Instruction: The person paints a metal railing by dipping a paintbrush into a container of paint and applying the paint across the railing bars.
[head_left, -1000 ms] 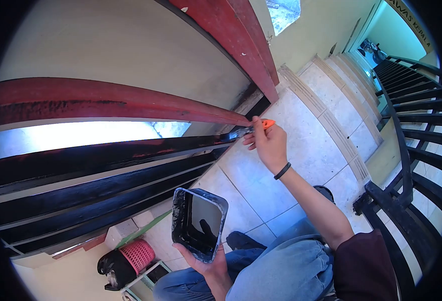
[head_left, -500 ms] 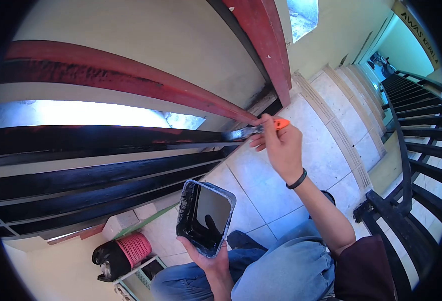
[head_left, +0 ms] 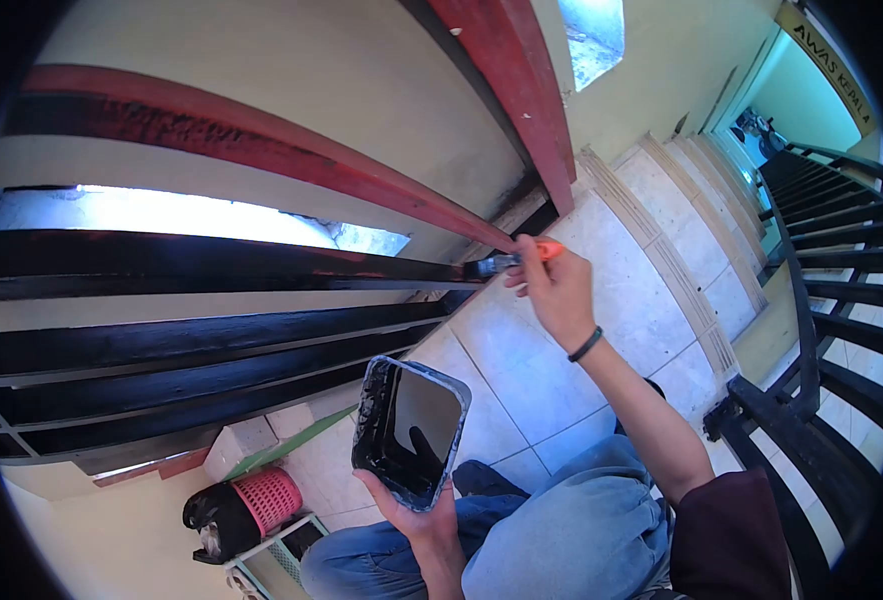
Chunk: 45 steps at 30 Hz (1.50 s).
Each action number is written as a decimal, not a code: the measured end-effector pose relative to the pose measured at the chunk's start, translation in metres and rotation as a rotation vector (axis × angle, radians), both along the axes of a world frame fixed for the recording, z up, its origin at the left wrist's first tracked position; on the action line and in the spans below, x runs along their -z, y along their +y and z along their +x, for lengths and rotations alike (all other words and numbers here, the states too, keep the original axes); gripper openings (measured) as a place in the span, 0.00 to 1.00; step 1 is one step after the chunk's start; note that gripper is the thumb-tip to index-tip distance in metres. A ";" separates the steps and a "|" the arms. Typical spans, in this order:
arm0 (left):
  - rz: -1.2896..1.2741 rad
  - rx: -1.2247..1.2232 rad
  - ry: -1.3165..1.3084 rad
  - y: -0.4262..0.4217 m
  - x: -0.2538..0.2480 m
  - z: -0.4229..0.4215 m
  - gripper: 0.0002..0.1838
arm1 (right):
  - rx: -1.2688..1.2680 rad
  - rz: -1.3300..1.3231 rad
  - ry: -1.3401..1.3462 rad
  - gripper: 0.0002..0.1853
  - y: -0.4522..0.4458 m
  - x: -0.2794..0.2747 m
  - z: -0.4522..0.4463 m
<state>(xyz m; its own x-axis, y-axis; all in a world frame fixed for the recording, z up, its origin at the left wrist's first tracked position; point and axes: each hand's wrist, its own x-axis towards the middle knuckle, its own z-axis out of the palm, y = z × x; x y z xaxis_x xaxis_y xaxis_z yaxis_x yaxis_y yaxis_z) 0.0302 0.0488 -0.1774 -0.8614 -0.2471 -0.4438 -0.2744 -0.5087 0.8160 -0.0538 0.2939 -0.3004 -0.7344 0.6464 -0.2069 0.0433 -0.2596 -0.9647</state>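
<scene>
My right hand (head_left: 559, 292) is closed round the orange handle of a paintbrush (head_left: 501, 263). The dark bristles meet the right end of a black-painted rail (head_left: 211, 265), where reddish patches show along the surface. In my left hand (head_left: 416, 510) is a square paint container (head_left: 411, 430), tilted above my lap. Black paint coats its inner walls, and a glossy dark pool lies inside. A red rail (head_left: 261, 150) with black smears runs above the black one. Several more black rails (head_left: 161, 345) lie below.
A wide red post (head_left: 516, 90) stands by the wall. Tiled steps (head_left: 661, 230) descend to the right beside a black stair railing (head_left: 841, 290). At lower left, a pink basket (head_left: 269, 497) and a black bag (head_left: 223, 520) sit on a shelf (head_left: 286, 560).
The view has shifted slightly. My right hand has turned a little, and the brush now shows its dark side against the rail end. The left hand still holds the container in place.
</scene>
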 end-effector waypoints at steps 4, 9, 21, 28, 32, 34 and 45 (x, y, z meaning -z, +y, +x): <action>-0.021 -0.006 0.012 0.004 -0.002 -0.001 0.35 | -0.045 -0.376 0.193 0.23 -0.002 -0.020 -0.012; -0.016 -0.024 0.014 -0.003 0.004 0.000 0.35 | 0.016 -0.345 0.113 0.24 0.001 0.011 -0.001; -0.011 0.068 0.021 -0.003 0.012 0.001 0.34 | -0.086 -0.450 0.170 0.24 0.006 0.020 0.006; -0.018 0.045 0.005 0.000 0.014 0.002 0.35 | 0.028 -0.417 0.106 0.23 0.001 0.059 0.003; -0.009 0.068 0.021 0.005 0.013 0.000 0.34 | -0.014 -0.138 -0.079 0.22 0.002 0.068 0.003; -0.011 0.062 0.028 0.003 0.013 0.000 0.34 | 0.042 -0.133 -0.048 0.22 0.001 0.069 0.003; -0.005 0.091 0.005 0.002 0.013 0.000 0.34 | -0.009 -0.394 -0.048 0.25 0.001 0.070 0.003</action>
